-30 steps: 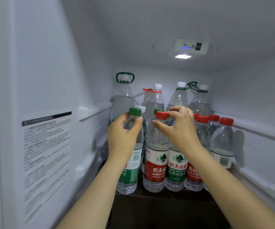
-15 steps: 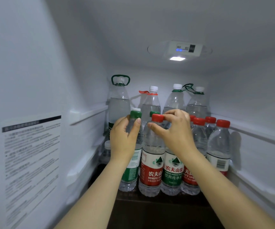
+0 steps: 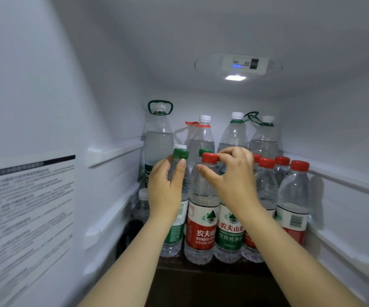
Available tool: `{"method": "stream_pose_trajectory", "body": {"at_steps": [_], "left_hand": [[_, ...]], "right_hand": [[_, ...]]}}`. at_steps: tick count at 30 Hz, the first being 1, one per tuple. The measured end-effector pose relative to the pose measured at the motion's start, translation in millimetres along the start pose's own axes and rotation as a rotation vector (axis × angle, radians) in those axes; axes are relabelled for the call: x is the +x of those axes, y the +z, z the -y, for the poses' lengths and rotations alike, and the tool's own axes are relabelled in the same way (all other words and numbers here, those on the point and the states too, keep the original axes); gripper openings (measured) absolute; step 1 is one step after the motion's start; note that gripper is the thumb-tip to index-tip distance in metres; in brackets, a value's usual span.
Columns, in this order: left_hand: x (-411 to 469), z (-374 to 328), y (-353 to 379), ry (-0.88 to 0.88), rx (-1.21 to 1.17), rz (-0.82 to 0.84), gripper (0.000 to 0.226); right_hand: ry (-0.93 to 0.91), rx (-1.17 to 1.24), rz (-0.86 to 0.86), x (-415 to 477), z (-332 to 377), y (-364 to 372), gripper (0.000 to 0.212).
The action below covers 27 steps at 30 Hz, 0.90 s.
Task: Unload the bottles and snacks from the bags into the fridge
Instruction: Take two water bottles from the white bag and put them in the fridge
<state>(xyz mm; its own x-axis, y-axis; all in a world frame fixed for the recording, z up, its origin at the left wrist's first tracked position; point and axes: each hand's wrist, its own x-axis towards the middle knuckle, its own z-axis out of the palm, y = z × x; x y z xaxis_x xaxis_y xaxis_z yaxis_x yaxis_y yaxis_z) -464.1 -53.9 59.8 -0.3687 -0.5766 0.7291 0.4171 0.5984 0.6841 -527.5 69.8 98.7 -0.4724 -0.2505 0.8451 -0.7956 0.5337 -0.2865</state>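
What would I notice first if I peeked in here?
Two hands in the middle: the left hand grips a green-cap bottle, and the right hand pinches the top of a red-cap bottle beside it. Tall bottles stand at the back of the fridge, and a lamp glows on its ceiling.

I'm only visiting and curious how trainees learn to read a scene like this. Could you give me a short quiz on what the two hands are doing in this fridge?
1. True or false: the left hand grips the neck of the green-capped bottle.
2. What does the right hand hold? A) the top of the red-capped bottle; B) a snack packet; C) a shelf rail.
3. Where in the fridge is the lit lamp?

Key: 1 true; 2 A; 3 on the ceiling.
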Motion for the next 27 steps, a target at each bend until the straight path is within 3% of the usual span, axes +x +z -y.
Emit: {"method": "stream_pose_trajectory", "body": {"at_steps": [7,12,17,27], "left_hand": [[1.5,-11.3,-11.6,-0.12,-0.049,0.139,0.021],[-4.4,-18.9,-27.4,-0.214,0.041,0.088,0.054],[-21.6,-34.3,-42.3,-0.066,0.171,0.051,0.047],[-45.2,-100.5,-40.5,0.196,0.073,0.281,0.046]], "right_hand": [[0.015,0.028,0.01,2.3,1.1,-2.2,0.06],[0.019,0.158,0.018,5.9,0.9,-14.2,0.062],[0.011,0.085,-0.039,-3.1,0.3,-47.4,0.054],[0.004,-0.217,-0.142,-51.2,22.2,-141.0,0.048]]}}
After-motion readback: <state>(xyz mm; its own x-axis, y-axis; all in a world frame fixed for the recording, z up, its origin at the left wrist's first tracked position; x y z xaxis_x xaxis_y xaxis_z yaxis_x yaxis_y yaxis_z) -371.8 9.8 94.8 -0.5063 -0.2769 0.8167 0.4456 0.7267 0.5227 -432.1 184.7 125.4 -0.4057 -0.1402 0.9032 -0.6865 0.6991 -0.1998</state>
